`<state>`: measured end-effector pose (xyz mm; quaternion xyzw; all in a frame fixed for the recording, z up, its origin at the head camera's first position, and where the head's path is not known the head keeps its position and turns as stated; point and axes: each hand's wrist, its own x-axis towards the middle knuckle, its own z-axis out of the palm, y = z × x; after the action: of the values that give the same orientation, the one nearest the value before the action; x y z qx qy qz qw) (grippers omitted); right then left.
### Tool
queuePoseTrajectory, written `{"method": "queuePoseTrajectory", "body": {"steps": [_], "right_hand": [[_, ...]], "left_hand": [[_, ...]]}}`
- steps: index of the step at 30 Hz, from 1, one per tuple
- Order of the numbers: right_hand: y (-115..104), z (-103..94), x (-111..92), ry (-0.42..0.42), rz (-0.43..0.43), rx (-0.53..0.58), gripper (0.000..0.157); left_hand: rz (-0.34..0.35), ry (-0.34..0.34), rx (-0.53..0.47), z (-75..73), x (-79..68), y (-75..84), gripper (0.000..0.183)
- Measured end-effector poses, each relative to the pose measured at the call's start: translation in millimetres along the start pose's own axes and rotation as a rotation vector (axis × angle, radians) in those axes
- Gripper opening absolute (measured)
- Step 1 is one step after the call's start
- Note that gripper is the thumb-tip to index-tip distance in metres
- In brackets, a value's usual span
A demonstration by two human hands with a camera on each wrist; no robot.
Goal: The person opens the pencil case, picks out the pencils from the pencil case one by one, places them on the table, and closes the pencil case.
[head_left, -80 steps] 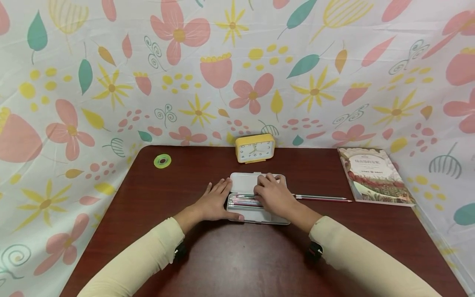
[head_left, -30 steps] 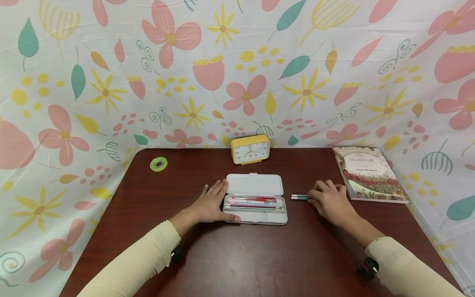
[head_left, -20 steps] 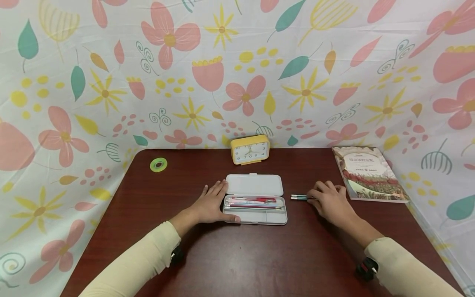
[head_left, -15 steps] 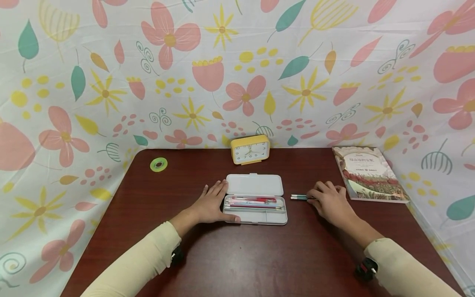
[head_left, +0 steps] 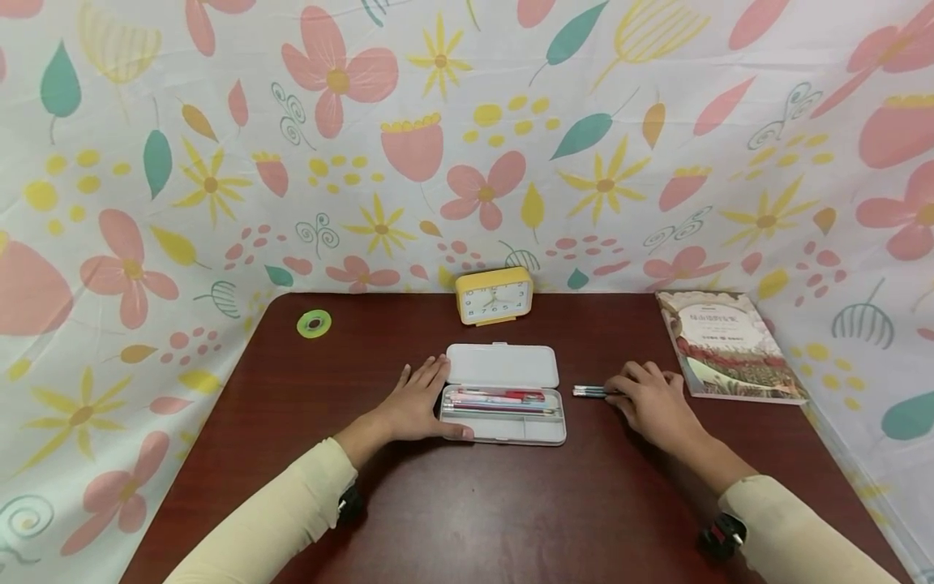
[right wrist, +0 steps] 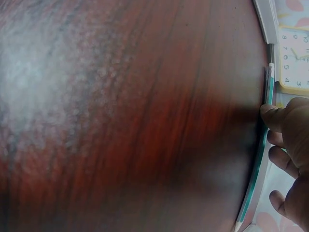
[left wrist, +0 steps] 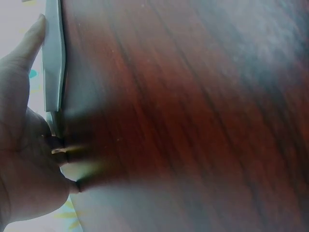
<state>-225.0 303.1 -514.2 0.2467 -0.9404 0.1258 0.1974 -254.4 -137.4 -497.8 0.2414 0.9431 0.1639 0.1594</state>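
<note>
A white pencil case (head_left: 543,427) lies with its lid (head_left: 502,367) folded back; several pencils and pens, one with red parts, fill its rear compartment. Against the left end rests my left hand (head_left: 412,405), fingers spread and straight, the thumb over the front rim. In the left wrist view that thumb lies along the case's grey-white side (left wrist: 54,63). To the right of the case, my right hand (head_left: 649,401) pinches pencils (head_left: 588,391) at table level, their eraser ends showing on its left. The right wrist view shows a teal pencil (right wrist: 253,183) under the thumb; the hand hides the pencils' far part in the head view.
A yellow alarm clock (head_left: 494,297) stands behind the case. At the back left lies a green tape roll (head_left: 314,316). A book (head_left: 730,347) lies right of my right hand. Floral cloth (head_left: 481,122) hangs behind the dark red-brown table (head_left: 467,519).
My right hand has moved right, out of the case, bringing pencils onto the table. It has stayed about still for the last second. The left hand keeps its place at the case.
</note>
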Motion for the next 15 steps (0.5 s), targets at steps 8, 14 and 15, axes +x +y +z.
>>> {"method": "queuePoseTrajectory", "body": {"steps": [8, 14, 15], "right_hand": [[-5, -3.6, 0, -0.018, 0.017, 0.014, 0.017], [-16, -4.6, 9, -0.024, 0.034, 0.033, 0.014], [-19, -4.8, 12, -0.031, 0.04, 0.038, 0.013]], "left_hand": [[-0.007, -0.002, -0.007, 1.8, 1.6, -1.8, 0.136], [-0.005, -0.004, -0.008, 1.0, 0.4, -0.4, 0.135], [-0.002, -0.002, -0.01, 0.8, 0.3, 0.0, 0.135]]}}
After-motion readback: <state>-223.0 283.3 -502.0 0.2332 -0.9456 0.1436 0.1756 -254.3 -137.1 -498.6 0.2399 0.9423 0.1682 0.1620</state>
